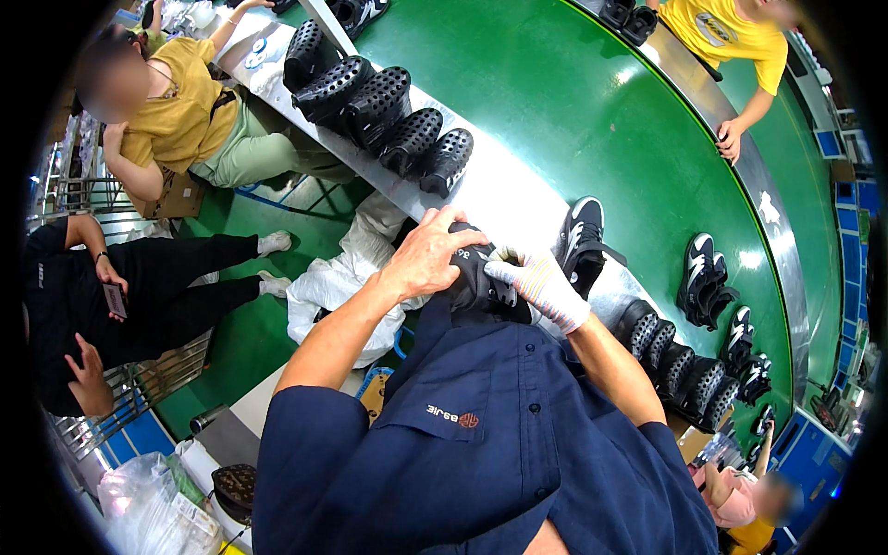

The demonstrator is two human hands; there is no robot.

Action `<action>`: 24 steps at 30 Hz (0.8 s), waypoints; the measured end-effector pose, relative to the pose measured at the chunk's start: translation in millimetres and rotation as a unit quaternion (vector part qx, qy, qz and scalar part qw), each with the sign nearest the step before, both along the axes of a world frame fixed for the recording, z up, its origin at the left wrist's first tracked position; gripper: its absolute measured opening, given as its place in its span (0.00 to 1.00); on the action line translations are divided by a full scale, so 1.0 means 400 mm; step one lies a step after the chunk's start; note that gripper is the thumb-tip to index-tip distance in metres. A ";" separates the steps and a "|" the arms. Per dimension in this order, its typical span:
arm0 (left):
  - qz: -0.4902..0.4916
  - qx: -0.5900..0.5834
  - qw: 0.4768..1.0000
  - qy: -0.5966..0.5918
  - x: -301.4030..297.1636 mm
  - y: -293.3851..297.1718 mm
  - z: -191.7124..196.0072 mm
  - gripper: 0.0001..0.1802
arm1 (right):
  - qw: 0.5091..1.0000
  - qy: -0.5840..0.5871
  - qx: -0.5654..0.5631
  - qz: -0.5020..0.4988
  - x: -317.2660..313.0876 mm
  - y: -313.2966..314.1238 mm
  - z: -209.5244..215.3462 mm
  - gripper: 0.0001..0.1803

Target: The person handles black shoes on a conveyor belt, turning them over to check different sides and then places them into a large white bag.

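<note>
A black shoe (pixel 481 282) with white markings is held close against my chest, over the steel edge of the line. My bare left hand (pixel 433 252) grips it from the top left, fingers curled over its upper. My right hand (pixel 539 285), in a white knit glove with coloured threads, presses on the shoe's right side. Just beyond my right hand a finished black-and-white sneaker (pixel 581 239) stands on the steel ledge (pixel 504 199).
A row of black perforated shoe lasts (pixel 379 106) lies on the ledge at upper left; more lasts (pixel 680 365) sit at right. Black-and-white sneakers (pixel 703 277) ride the green conveyor belt (pixel 592 102). Seated people are at left, another at top right. White bags (pixel 333 282) lie below.
</note>
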State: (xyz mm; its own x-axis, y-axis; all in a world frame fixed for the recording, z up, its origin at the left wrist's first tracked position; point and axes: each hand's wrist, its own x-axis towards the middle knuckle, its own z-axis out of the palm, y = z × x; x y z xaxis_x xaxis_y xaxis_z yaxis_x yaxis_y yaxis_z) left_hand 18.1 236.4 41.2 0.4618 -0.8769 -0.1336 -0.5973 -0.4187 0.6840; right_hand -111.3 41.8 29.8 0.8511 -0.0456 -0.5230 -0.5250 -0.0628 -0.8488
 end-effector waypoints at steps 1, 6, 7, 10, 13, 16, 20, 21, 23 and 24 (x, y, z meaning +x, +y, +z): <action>-0.003 0.003 1.000 0.003 0.003 -0.002 -0.003 0.33 | 1.000 0.000 -0.010 0.004 0.003 0.001 0.002 0.08; -0.007 0.009 1.000 0.026 0.009 -0.004 -0.003 0.34 | 0.999 0.041 0.005 0.007 0.017 0.007 0.016 0.08; -0.004 0.009 0.999 0.034 0.008 -0.002 -0.008 0.34 | 0.998 0.063 0.018 0.007 0.021 0.009 0.023 0.08; 0.029 0.023 0.998 0.051 0.003 0.011 -0.032 0.34 | 0.996 0.062 -0.052 0.023 0.032 0.021 0.013 0.10; 0.138 0.105 0.978 0.114 -0.009 0.018 -0.047 0.35 | 0.965 -0.094 -0.242 -0.034 0.013 0.013 0.014 0.12; 0.217 0.147 0.960 0.096 -0.034 0.047 -0.150 0.35 | 0.959 -0.091 -0.234 -0.130 -0.073 -0.031 0.018 0.12; 0.323 0.140 0.896 0.272 -0.047 -0.052 -0.143 0.34 | 0.972 0.036 -0.163 -0.168 -0.174 -0.065 -0.041 0.12; 0.345 0.134 0.880 0.298 -0.051 -0.087 -0.141 0.34 | 0.972 0.035 -0.168 -0.158 -0.167 -0.059 -0.051 0.13; 0.366 0.133 0.866 0.315 -0.060 -0.133 -0.172 0.33 | 0.962 -0.012 -0.247 -0.113 -0.133 -0.036 -0.113 0.15; 0.356 0.153 0.873 0.295 -0.061 -0.148 -0.201 0.34 | 0.958 -0.027 -0.258 -0.119 -0.105 -0.021 -0.149 0.17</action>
State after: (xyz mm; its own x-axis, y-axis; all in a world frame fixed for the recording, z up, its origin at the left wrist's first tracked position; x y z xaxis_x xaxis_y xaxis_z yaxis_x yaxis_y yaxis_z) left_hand -6.1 177.2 -39.1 0.6472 -0.2767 -0.7103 0.3081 -0.7573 0.5758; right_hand -153.4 33.5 -29.8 0.8096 -0.4822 -0.3348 -0.5332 -0.3655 -0.7629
